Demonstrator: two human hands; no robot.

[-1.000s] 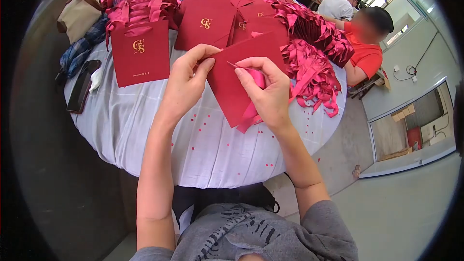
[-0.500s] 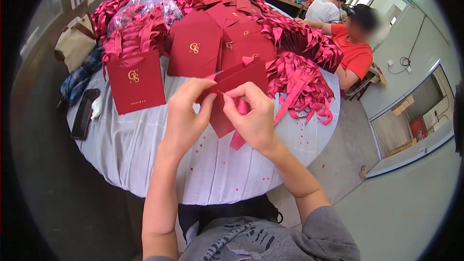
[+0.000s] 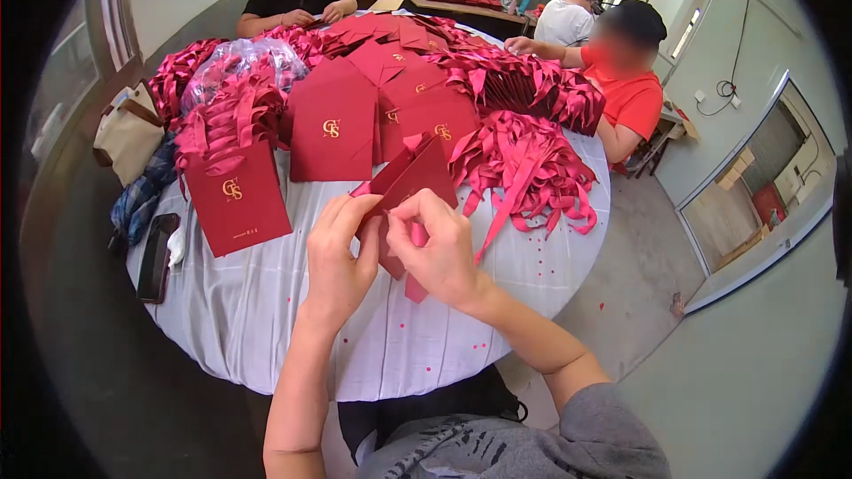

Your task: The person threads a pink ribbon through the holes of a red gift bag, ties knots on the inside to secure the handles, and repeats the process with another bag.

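Note:
Near the middle of the table, a dark red paper bag (image 3: 415, 179) is tilted between my hands. My left hand (image 3: 342, 253) grips its upper left edge between thumb and fingers. At the bag's near side, my right hand (image 3: 435, 253) is pinched on a pink ribbon (image 3: 417, 235), and part of the ribbon hangs below the fingers. Exactly how the ribbon meets the bag is hidden by my fingers. Flat red bags with gold letters (image 3: 333, 124) lie just beyond. A finished-looking red bag (image 3: 238, 204) stands to the left.
Loose pink ribbons (image 3: 532, 173) lie at the right, near a row of ribboned bags (image 3: 541, 84). At the left are a phone (image 3: 157, 259), a beige bag (image 3: 130, 133) and clear plastic (image 3: 240, 71). Co-workers sit at the far side (image 3: 297, 0) and at the right (image 3: 626, 80).
The view has tilted up and shifted, so the table sits lower in the frame. Both hands keep hold of the bag and ribbon; my right hand has turned slightly and its fingers are closer to the bag.

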